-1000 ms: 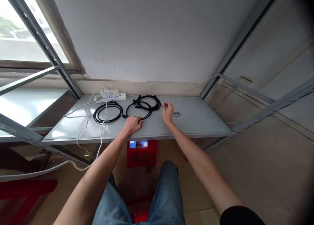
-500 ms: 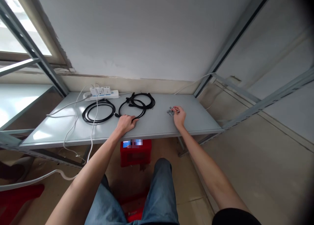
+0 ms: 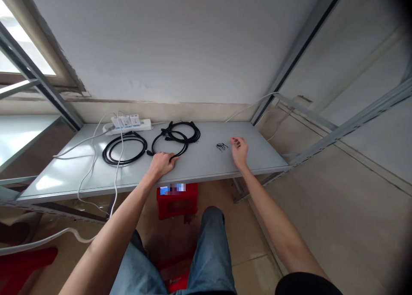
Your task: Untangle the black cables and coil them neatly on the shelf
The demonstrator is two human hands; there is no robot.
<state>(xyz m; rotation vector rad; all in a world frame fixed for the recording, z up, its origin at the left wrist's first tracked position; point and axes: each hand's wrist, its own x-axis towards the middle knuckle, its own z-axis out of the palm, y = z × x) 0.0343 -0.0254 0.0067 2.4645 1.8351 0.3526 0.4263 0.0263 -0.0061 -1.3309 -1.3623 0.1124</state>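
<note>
Three black coiled cables lie on a grey metal shelf (image 3: 206, 166). My left hand (image 3: 162, 163) rests on the near edge of the middle coil (image 3: 169, 143), fingers curled over the cable. A left coil (image 3: 124, 148) and a back coil (image 3: 183, 131) lie beside it. My right hand (image 3: 240, 150) hovers just right of a small heap of black twist ties (image 3: 221, 146), fingers apart and holding nothing.
A white power strip (image 3: 128, 124) with plugs sits at the back left; its white cords (image 3: 93, 158) trail over the shelf edge. A red crate (image 3: 177, 199) stands under the shelf. Steel frame posts (image 3: 289, 42) rise on both sides. My knees are below.
My right hand moved from beside the back coil rightward to the twist ties, touched them, then drew slightly back and opened. My left hand stayed on the middle coil. The camera panned right.
</note>
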